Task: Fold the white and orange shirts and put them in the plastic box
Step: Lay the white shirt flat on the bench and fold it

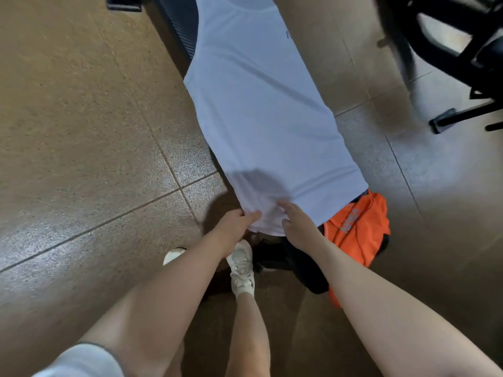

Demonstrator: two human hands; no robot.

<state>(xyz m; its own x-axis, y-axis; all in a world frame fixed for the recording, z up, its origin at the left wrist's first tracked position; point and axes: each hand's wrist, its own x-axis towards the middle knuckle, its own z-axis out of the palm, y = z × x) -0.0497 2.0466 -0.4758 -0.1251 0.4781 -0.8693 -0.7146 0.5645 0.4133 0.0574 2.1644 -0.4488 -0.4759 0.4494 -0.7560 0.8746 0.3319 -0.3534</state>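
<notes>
Hem was the place to work from: the white shirt [261, 115] lay stretched flat along a dark bench [179, 31], its bottom edge nearest the person. To fold it well, I judged both corners should rise together and travel evenly toward the neckline, keeping the cloth taut. The left hand [234, 227] pinched the hem, thumb on top and fingers curled beneath. The right hand [296, 227] touched the same hem beside it, index finger extended, the rest loosely bent. The orange shirt [359, 227] sat bunched just beside the hem. No plastic box showed.
</notes>
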